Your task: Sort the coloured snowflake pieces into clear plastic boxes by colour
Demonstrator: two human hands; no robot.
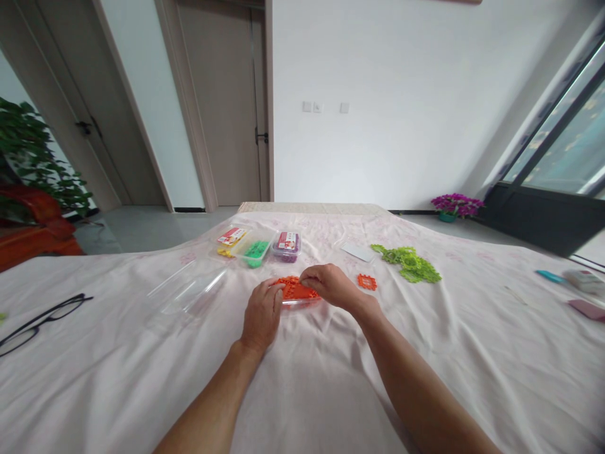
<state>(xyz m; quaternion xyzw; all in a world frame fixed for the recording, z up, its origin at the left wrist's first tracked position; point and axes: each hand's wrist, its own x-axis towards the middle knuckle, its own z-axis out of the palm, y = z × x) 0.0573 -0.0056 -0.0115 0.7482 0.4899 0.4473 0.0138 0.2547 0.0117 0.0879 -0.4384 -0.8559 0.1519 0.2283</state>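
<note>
A clear plastic box [301,302] filled with small orange pieces [295,290] sits on the cloth in front of me. My left hand [263,310] grips its left side, thumb near the rim and fingers curled. Over the box's right part is my right hand [328,282], its fingers pinched together at the orange pieces. What lies between those fingertips is hidden. Just right of that hand an orange square frame of joined pieces [367,282] lies flat. Beyond it is a loose heap of lime-green linked pieces [410,263], with a white card [357,252] to its left.
Behind the box stand tubs of yellow pieces [225,252], green pieces [256,252] and purple pieces [286,247]. Clear plastic lids [191,290] lie to the left, and black glasses [45,320] farther left. At the far right are a blue item [550,276] and a pinkish item [586,309].
</note>
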